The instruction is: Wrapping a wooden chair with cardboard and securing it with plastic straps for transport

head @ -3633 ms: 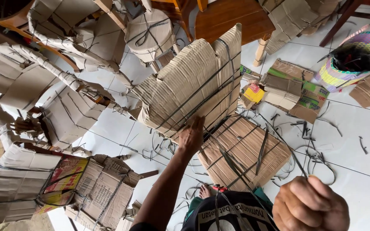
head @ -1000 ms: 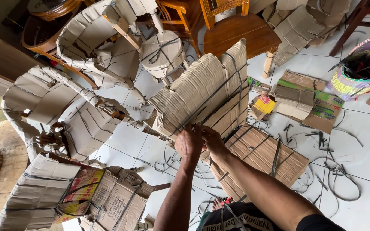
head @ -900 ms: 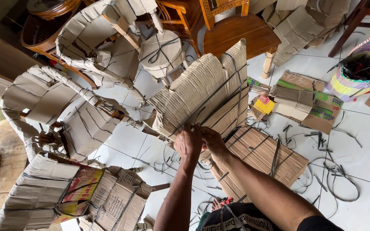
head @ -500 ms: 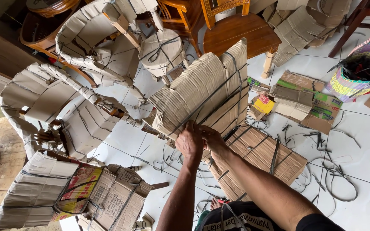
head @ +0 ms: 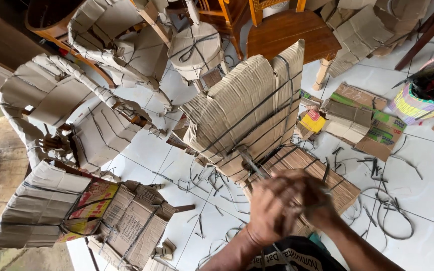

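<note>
Head view: a dark plastic strap runs from the cardboard-wrapped chair down into both blurred hands. The left hand and right hand are closed together around it, just below the chair. A woven basket sits well right of the chair.

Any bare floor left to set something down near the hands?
Barest tile: right side, between the flattened boxes and the frame edge, with few strap offcuts. A smaller patch lies between the wrapped chairs and the strapped cardboard bundle. Crowded: strap scraps left of the blurred hands, which are together on a strap.
</note>
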